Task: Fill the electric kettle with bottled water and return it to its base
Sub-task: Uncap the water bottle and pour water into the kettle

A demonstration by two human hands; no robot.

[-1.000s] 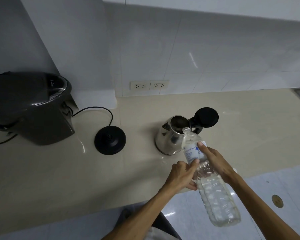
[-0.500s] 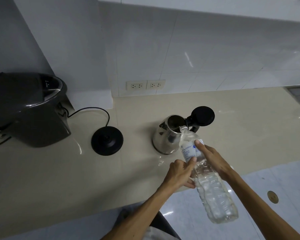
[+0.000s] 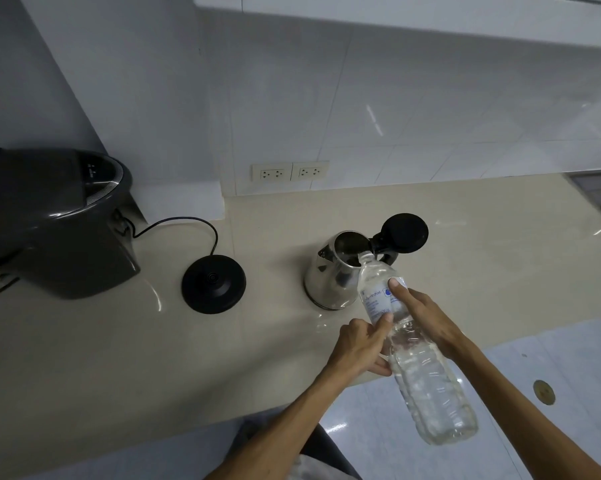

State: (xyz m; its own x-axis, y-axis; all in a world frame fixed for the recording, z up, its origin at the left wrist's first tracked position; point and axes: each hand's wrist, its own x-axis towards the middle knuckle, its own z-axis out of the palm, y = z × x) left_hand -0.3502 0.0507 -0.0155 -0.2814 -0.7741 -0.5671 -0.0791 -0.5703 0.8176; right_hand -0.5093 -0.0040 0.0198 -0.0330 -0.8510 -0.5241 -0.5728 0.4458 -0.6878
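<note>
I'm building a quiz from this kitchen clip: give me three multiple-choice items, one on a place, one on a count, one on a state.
1. Where is the kettle?
A. on its base
B. on the counter, right of the base
C. in the sink

2. How many wall sockets show?
A. one
B. two
C. four

3. The kettle's lid is:
A. shut
B. open
C. missing

Answers:
1 B: the base lies bare on the counter, the kettle apart to its right.
2 B: two sockets sit side by side.
3 B: the lid is flipped back while both the left hand and the right hand tilt the bottle at the kettle's mouth.
</note>
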